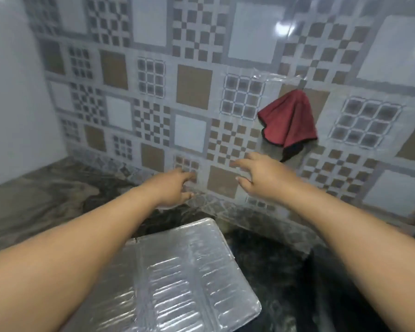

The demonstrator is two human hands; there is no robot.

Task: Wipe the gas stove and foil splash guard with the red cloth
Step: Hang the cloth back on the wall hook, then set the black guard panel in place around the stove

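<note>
Both arms reach forward from the bottom of the frame toward the patterned tile wall (192, 82), and neither holds anything. The right hand (256, 174), just right of centre, has its fingers spread and relaxed; the left hand (175, 185), just left of centre, has its fingers loosely extended toward the wall's base. The red cloth (289, 121) hangs bunched from a small hook (302, 84) on the wall, right of centre and above the right hand, apart from it. The foil splash guard (177, 271) lies flat and crinkled on the dark marbled bench (46, 200) in the lower middle of the frame, beneath the forearms. The gas stove itself cannot be made out here. The step in hand looks like fetching the cloth. To do it well, the right hand, being nearer, would best rise to the cloth and gather the fabric close under the hook, then lift it up and off rather than tug downward, since the hook seems stuck on with clear film (276, 76) that could peel away. Once free, the cloth is better folded into a flat pad, and the thin foil steadied with the other hand so it does not slide or crumple. No brand, label or readable writing shows anywhere.
</note>
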